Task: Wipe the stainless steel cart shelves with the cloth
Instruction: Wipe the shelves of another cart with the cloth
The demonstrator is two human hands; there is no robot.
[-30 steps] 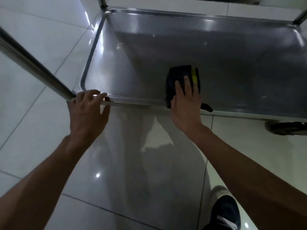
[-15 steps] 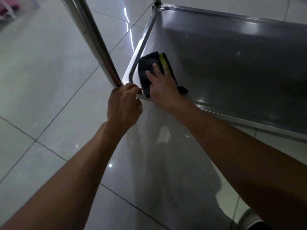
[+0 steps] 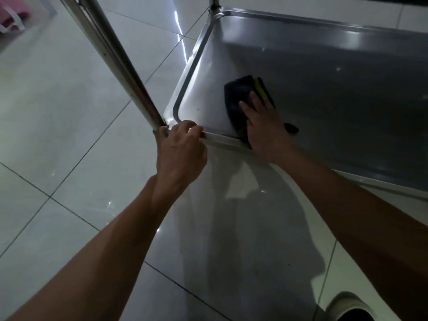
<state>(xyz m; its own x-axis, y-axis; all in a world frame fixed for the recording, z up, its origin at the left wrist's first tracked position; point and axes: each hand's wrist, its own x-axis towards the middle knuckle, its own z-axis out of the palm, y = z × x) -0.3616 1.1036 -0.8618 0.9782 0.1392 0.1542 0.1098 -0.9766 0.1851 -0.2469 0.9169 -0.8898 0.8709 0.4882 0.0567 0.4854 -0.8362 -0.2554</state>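
Stainless steel fills most of what we see: a low cart shelf (image 3: pixel 324 93) with a raised rim, dull grey and streaked with light reflections, sitting just above a glossy tiled floor (image 3: pixel 58 126). We note the cloth (image 3: pixel 240 98), dark with a yellow stripe along its far right edge, lying flat on the shelf near the front-left corner, its near end reaching the front rim. Our right hand (image 3: pixel 266 128) rests on top of it, fingers (image 3: pixel 246 106) straight and spread, palm pressing the fabric down against the metal; nothing is curled round the cloth. A small dark tail of fabric pokes out to the right of the hand. Our left hand (image 3: pixel 180 149) grips the front rim right at the corner, fingers hooked over the edge into the tray, beside the foot of the upright post (image 3: pixel 111 54), which slants up and away to the upper left. A second post (image 3: pixel 214 2) rises at the far-left corner of the shelf. At the bottom right we see the toe of a shoe (image 3: pixel 347 306) on the tiles. At the upper left, something pink and white (image 3: pixel 11 17) sits on the floor, too blurred to identify.
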